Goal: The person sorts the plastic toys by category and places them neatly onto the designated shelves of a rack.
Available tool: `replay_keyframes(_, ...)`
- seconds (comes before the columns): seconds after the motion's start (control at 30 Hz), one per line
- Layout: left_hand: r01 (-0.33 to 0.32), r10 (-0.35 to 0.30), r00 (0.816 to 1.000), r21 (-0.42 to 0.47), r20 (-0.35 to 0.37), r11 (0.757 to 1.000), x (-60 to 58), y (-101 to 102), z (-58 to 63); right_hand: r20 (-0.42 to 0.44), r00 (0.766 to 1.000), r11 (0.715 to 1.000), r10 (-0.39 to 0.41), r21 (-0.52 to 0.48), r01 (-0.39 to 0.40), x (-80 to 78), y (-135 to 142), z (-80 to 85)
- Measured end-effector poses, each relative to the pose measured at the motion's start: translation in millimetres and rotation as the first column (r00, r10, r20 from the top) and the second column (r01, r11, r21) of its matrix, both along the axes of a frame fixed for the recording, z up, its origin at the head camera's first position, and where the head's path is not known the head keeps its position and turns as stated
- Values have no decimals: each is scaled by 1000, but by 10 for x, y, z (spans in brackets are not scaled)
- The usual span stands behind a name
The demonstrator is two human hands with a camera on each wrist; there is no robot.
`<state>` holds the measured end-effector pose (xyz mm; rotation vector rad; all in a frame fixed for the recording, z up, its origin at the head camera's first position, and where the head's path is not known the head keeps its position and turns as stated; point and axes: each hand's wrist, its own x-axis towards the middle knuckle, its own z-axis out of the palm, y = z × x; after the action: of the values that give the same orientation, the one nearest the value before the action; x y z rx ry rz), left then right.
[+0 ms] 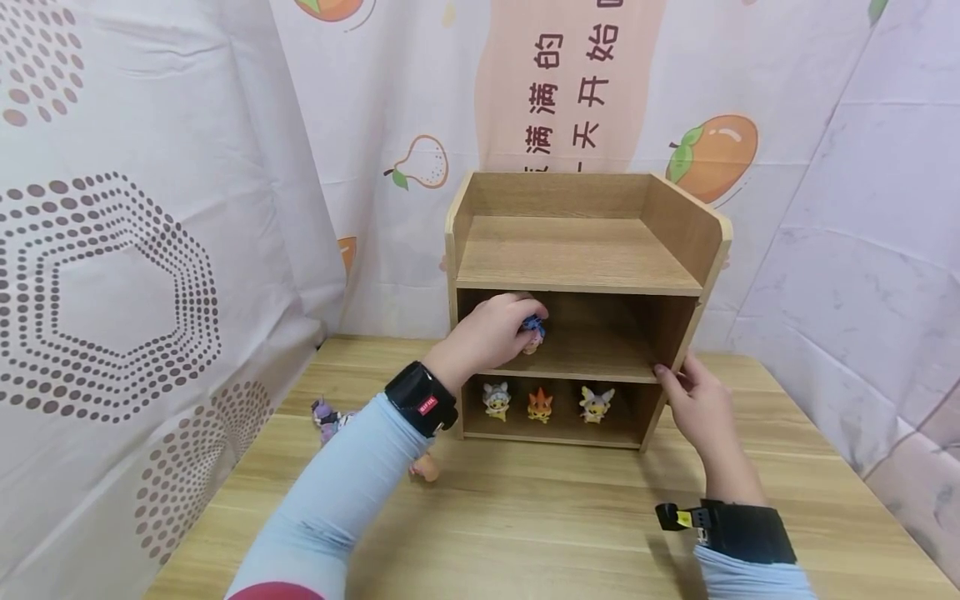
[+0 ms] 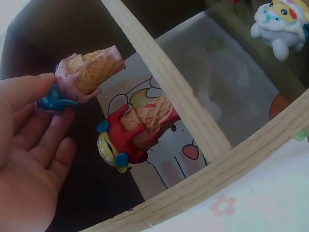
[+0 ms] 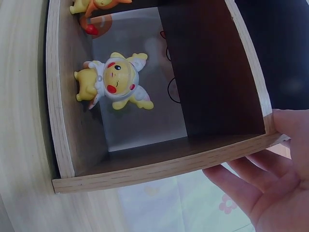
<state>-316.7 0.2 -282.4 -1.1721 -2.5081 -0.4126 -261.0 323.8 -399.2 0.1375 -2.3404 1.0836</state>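
Note:
My left hand pinches an ice-cream-cone figurine by its blue part, inside the middle compartment of a small wooden shelf. The waffle cone points away from the fingers in the left wrist view. Beside it stands another cone figurine with a red body and yellow-and-blue head; my hand hides it in the head view. My right hand grips the shelf's right side panel, thumb on the front edge and fingers along the outer face.
In the bottom compartment stand three small figurines: a grey-and-yellow one, an orange one and a yellow one with a white-grey hood. Purple figurines lie at the table's left. A cone figurine is partly behind my left forearm.

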Motion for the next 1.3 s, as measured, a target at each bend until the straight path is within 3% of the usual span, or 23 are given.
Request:
replay_keyframes(0.27,8,-3,996,-55,88,998,-69,74,63,-2,1000,1000,-3,-3,3,-6,6,-13)
replay_keyframes(0.53,-57,75,987,-128,141,990,-171,125,74,-11,1000,1000,0,8,0,-7,5,-12)
replay_keyframes(0.87,-91,139,955,-187,263,978,-245,143,119,-13,1000,1000,-1,7,1,-13,20,-24)
replay_keyframes(1.13,-110,169,935,-197,313,974,-302,154,112,-26,1000,1000,4,-5,-4,-14,13,-17)
replay_keyframes(1.3,-111,169,935,-194,313,975,-321,159,103,-24,1000,1000,-3,4,3,-18,7,-15)
